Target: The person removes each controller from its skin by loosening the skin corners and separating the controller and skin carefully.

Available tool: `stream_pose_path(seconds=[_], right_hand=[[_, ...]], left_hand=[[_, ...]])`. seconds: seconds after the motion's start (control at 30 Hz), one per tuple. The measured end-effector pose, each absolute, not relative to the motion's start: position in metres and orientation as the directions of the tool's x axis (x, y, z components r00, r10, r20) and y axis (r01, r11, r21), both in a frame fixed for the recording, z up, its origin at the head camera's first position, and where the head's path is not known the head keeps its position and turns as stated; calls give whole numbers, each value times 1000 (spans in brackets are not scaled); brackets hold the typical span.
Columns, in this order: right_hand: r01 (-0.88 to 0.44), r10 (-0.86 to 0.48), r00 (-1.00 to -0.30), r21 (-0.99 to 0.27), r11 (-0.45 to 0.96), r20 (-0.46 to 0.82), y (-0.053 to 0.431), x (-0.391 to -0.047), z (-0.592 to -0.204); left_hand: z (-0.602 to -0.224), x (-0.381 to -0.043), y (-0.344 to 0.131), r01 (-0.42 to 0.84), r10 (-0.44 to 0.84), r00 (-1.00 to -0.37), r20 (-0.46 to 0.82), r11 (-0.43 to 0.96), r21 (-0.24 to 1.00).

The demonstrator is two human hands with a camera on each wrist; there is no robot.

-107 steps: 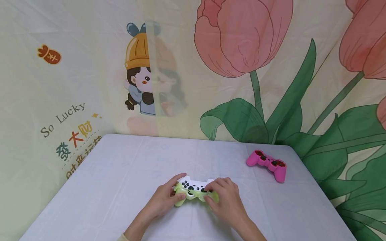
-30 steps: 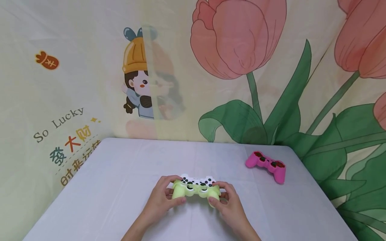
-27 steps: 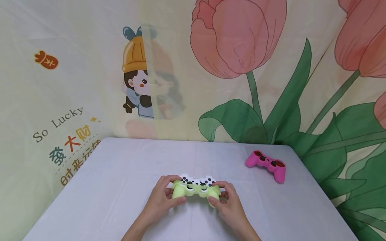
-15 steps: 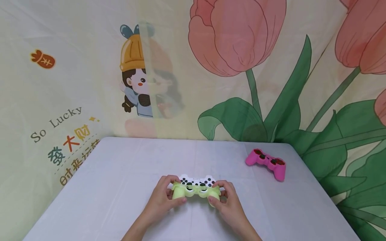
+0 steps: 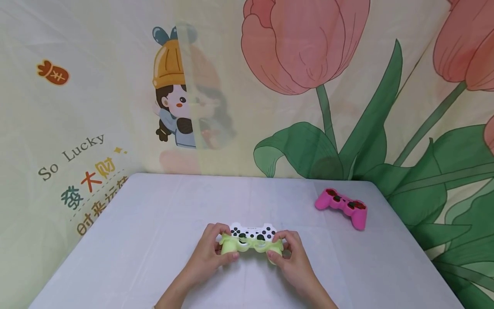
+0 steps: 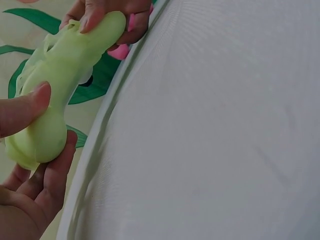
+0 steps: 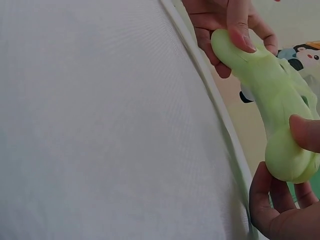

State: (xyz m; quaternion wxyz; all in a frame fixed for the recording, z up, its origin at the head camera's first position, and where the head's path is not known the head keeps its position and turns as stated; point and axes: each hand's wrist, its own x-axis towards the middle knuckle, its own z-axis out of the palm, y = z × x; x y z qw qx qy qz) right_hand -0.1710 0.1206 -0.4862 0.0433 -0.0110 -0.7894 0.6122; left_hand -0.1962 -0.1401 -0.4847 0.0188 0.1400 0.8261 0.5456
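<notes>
Your cover [image 5: 229, 245] looks rubbery and smooth, the white pad [image 5: 252, 230] inside it plastic; beyond the cover, the pink pad [image 5: 341, 206] looks matt; below the cover, faintly creased cloth [image 5: 173, 214].

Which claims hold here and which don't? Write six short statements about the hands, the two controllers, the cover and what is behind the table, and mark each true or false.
1. The left hand and right hand both grip the green cover. True.
2. The pink controller lies on the table. True.
3. The pink controller is left of both hands. False: it lies to their right, farther back.
4. The white controller is only partly covered. True.
5. The green cover leaves the white controller's handles bare. False: it wraps them.
6. Nothing is printed behind the table. False: large tulips are.
</notes>
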Motion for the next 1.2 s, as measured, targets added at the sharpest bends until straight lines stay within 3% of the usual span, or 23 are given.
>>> stream_pose_path(seconds=[0.27, 0.57, 0.73, 0.93, 1.2], right_hand=[[-83, 79, -991, -964, 253, 106, 121, -172, -485], [-207, 57, -971, -941, 269, 230, 122, -170, -485], [-240, 79, -957, -914, 328, 280, 121, -172, -486], [-153, 89, -975, -903, 401, 205, 120, -173, -487], [-81, -4, -996, -932, 352, 85, 125, -174, -490]], left_hand=[[-484, -197, -138, 198, 259, -959, 117, 315, 928], [-484, -202, -142, 290, 280, -938, 205, 308, 906], [-483, -202, -140, 259, 261, -948, 184, 291, 921], [-487, -204, -139, 191, 241, -964, 111, 339, 921], [-490, -202, -143, 188, 269, -961, 72, 439, 879]])
